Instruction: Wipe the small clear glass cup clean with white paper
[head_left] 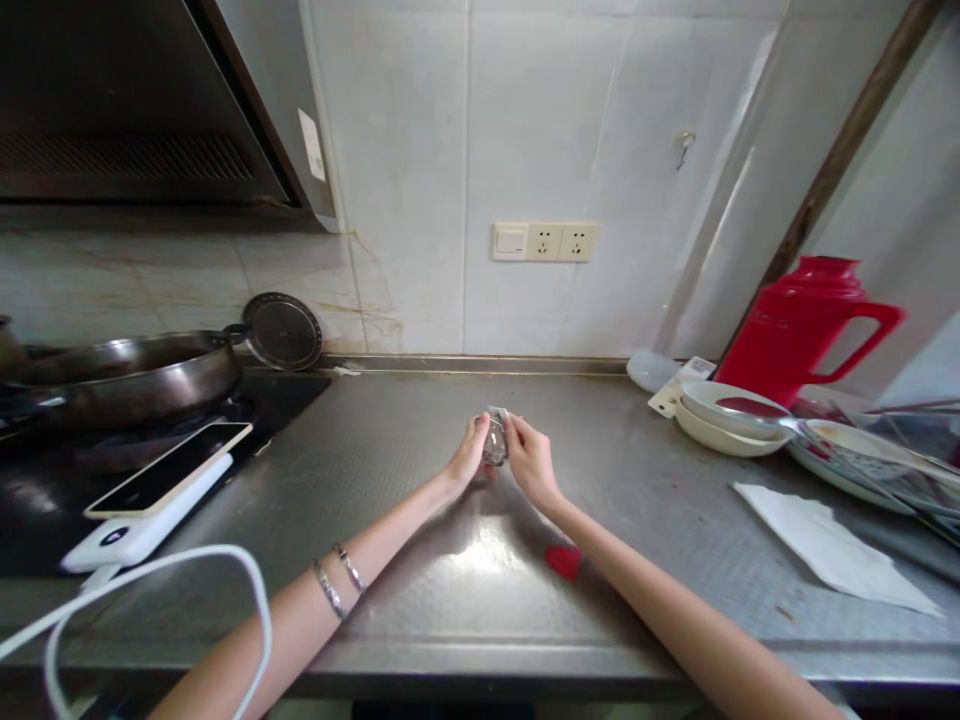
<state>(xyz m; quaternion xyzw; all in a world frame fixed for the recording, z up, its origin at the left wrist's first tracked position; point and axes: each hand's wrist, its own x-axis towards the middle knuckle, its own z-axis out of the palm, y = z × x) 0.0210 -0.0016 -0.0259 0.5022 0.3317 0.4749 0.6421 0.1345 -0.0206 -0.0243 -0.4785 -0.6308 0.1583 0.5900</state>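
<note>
In the middle of the frame, two hands, left (469, 452) and right (529, 458), grip one small clear item (496, 440) between their fingers. Two bracelets (339, 582) (both silver) are on the left forearm. At lower centre, one red piece (562, 562) lies on the counter (420, 610).
</note>
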